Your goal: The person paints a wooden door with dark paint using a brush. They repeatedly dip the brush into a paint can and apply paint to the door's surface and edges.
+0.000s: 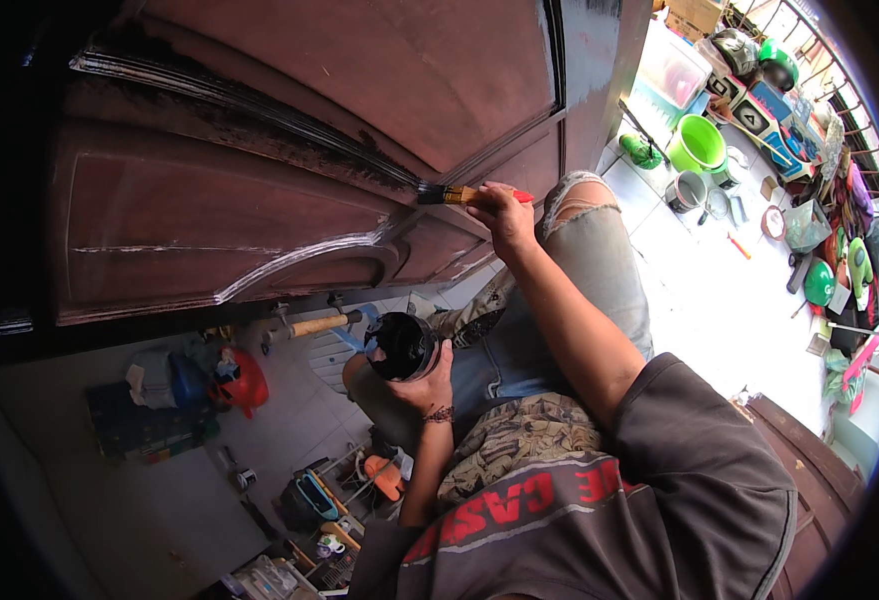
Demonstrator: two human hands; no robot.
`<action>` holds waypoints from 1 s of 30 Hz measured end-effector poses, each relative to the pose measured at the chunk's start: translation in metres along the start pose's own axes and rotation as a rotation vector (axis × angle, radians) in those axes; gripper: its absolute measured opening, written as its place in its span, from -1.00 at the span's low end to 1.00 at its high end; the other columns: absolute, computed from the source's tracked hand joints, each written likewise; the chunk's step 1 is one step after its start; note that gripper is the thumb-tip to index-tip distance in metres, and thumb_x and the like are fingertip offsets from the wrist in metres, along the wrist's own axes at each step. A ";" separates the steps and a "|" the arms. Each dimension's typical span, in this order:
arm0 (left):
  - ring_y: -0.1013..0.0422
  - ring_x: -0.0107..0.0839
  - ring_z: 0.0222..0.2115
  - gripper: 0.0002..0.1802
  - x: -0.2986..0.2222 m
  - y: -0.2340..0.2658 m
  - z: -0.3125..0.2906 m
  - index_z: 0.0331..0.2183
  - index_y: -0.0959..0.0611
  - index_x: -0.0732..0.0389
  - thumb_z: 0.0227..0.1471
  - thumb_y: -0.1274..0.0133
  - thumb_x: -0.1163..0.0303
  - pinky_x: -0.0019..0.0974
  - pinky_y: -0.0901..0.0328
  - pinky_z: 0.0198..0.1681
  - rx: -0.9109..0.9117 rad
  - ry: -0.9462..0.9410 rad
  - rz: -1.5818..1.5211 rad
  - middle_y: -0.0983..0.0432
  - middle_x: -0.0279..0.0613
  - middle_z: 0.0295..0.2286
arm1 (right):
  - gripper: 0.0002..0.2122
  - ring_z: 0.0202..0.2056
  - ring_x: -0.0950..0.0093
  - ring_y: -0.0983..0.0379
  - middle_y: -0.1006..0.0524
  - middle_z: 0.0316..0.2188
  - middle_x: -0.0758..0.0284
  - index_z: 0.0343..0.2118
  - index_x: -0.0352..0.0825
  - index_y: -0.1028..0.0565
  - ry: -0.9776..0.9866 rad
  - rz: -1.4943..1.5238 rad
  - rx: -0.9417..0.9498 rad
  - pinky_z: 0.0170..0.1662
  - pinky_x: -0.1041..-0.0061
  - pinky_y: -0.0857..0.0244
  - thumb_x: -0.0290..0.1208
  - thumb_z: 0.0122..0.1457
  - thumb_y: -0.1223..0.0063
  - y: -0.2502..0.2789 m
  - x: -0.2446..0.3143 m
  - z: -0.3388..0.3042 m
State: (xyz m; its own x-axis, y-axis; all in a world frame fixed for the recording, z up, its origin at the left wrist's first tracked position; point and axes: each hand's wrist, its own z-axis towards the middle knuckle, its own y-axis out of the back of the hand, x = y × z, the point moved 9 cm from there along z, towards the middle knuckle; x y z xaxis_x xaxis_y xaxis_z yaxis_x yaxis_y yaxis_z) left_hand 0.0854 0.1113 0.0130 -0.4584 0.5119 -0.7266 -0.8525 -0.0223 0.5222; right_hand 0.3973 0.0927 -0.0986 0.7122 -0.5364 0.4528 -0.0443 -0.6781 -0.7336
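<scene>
My right hand [503, 214] is closed around the handle of a paintbrush [453, 195] with a yellow and red handle. The brush's dark bristles touch the moulding between the panels of a reddish-brown wooden door [229, 195]. Wet black paint shines along parts of that moulding, while the wide panels are brown. In my left hand [431, 385] is a round paint pot [400, 345], its inside coated black, held below the brush in front of my lap. The fingers on the pot's far side are hidden.
On the white tiles at right stand a lime-green bucket [697, 144] and a grey pail [685, 191], with piled household goods beyond. At lower left are a red plastic object [242, 382], a paint roller [314, 326] and an orange tool [383, 476]. My knees are bent close to the door.
</scene>
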 end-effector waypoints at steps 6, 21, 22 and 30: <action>-0.32 -0.22 0.07 0.07 0.020 -0.002 -0.004 0.13 -0.32 0.39 -0.41 -0.55 0.40 -0.15 -0.25 0.16 -0.006 0.061 -0.122 -0.35 -0.01 0.05 | -0.78 -0.22 0.31 -0.56 -0.55 -0.26 0.23 -0.14 -0.31 -0.43 -0.087 0.307 0.486 -0.16 0.40 -0.48 -0.46 0.18 -0.15 -0.112 0.046 -0.044; -0.36 -0.14 0.06 0.12 0.013 -0.008 0.003 0.12 -0.34 0.40 -0.46 -0.56 0.25 -0.12 -0.22 0.20 0.010 0.053 -0.068 -0.38 0.03 0.03 | -0.75 -0.20 0.36 -0.60 -0.56 -0.23 0.22 -0.08 -0.33 -0.39 -0.066 0.193 0.488 -0.21 0.51 -0.54 -0.42 0.23 -0.12 -0.159 0.078 -0.082; -0.34 -0.18 0.07 0.11 0.013 -0.009 0.002 0.13 -0.32 0.39 -0.44 -0.55 0.32 -0.13 -0.21 0.20 0.023 0.061 -0.063 -0.36 0.01 0.04 | -0.71 -0.22 0.35 -0.59 -0.54 -0.22 0.22 -0.07 -0.37 -0.40 -0.044 0.250 0.551 -0.20 0.47 -0.54 -0.43 0.19 -0.18 -0.190 0.087 -0.096; -0.33 -0.17 0.07 0.13 0.015 -0.008 0.002 0.14 -0.31 0.40 -0.45 -0.56 0.32 -0.12 -0.20 0.21 -0.001 0.053 -0.088 -0.35 0.01 0.05 | -0.70 -0.24 0.36 -0.57 -0.53 -0.25 0.24 -0.11 -0.41 -0.43 -0.016 0.246 0.332 -0.18 0.44 -0.54 -0.47 0.14 -0.23 -0.140 0.034 -0.044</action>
State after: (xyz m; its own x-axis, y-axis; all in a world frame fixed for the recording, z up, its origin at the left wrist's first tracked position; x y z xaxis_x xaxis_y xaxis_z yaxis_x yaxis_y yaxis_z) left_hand 0.0855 0.1207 -0.0010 -0.3942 0.4657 -0.7923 -0.8903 0.0204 0.4549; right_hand 0.3969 0.1479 0.0418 0.7198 -0.6522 0.2376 0.0119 -0.3306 -0.9437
